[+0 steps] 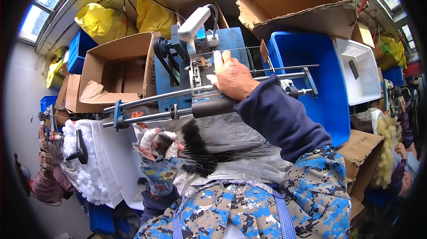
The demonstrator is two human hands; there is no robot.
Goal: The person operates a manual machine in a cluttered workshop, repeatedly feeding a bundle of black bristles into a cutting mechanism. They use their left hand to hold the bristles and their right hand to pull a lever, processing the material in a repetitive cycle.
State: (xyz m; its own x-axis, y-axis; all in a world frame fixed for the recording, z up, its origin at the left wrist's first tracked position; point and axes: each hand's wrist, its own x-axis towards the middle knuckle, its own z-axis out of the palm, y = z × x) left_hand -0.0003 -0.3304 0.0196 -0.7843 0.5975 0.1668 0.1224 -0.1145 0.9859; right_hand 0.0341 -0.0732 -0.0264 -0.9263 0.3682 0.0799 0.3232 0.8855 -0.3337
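My right hand, with white tape on its thumb and index finger, lies over the metal work plate of a blue bench machine. Its fingers point away from me, thumb apart from the index; what lies beneath the palm is hidden. A thin wire passes by its fingertips. Lower left, my left hand, taped and in a patterned sleeve cover, curls round a tuft of dark bristles. More long black bristles spread on the grey sheet over my lap, right of that hand.
Metal rods cross in front of the machine, with a dark roller. A cardboard box stands left, a blue tub and white tray right. White fluff fills a container at left. Other people work at both sides.
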